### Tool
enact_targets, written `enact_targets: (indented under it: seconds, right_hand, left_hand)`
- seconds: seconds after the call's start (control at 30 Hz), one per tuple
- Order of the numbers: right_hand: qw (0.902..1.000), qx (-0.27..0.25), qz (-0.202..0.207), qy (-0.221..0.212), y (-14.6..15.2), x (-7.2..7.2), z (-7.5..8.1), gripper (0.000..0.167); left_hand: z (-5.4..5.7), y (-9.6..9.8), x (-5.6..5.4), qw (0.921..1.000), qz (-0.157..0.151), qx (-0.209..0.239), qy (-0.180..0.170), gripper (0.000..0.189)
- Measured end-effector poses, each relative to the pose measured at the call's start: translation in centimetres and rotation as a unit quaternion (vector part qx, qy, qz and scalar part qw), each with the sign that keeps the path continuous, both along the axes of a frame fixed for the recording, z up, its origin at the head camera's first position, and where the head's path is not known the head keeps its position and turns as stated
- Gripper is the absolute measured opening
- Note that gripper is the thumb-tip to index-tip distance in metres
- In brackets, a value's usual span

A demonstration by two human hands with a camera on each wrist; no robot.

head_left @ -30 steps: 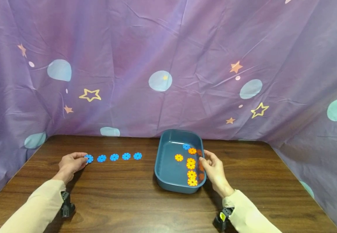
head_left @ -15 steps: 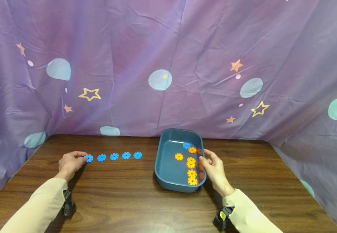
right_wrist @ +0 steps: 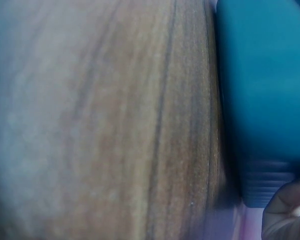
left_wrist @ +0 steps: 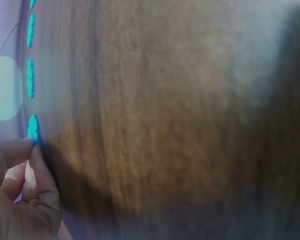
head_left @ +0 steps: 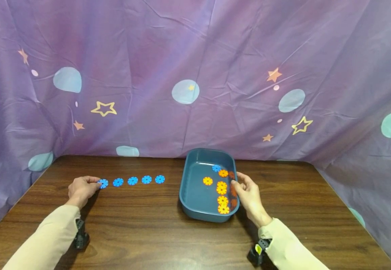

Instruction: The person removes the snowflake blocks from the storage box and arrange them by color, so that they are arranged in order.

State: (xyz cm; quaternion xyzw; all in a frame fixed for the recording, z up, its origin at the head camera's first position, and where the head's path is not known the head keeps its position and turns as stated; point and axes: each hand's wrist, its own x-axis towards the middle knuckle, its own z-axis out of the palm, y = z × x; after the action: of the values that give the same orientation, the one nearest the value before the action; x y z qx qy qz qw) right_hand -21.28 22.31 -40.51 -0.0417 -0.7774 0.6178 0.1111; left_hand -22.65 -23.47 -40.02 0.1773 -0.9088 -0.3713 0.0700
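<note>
In the head view, my left hand pinches the near edge of a blue notched plastic disc between thumb and finger. That disc is at the left end of a row of similar blue discs on the table. In the left wrist view the pinched disc appears edge-on above my fingertips. My right hand grips the right rim of a dark teal bin, thumb over the inside. Inside are one blue disc and several orange-yellow discs, mostly along the right side.
The dark wooden table runs back to a purple curtain printed with stars and planets. The bin stands right of the row, its far end close to the curtain. Orange patches, apparently reflections, show on its inner right wall.
The head view has shifted slightly. My left forearm has moved a little to the right, with the hand staying at the same blue disc. My right hand and the bin hold their place.
</note>
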Motion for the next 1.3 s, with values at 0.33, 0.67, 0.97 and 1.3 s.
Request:
enact_targets:
  seconds: [0.33, 0.67, 0.97, 1.3]
  right_hand:
    - [1.0, -0.008, 0.001, -0.001, -0.04, 0.04, 0.12, 0.04]
    - [0.9999, -0.01, 0.0, -0.003, 0.0, 0.06, 0.09, 0.04]
    - [1.0, -0.003, -0.001, 0.006, 0.04, -0.07, -0.09, 0.04]
    - [0.9999, 0.001, -0.003, 0.013, 0.01, -0.02, -0.25, 0.04]
  left_hand:
    - [0.12, -0.03, -0.12, 0.9999, 0.002, -0.001, -0.014, 0.03]
    - [0.3, 0.15, -0.29, 0.9997, 0.008, -0.003, -0.023, 0.03]
    - [0.46, 0.18, -0.18, 0.9997, 0.001, -0.009, -0.024, 0.031]
    - [0.59, 0.17, -0.16, 0.9998, -0.004, 0.005, -0.02, 0.034]
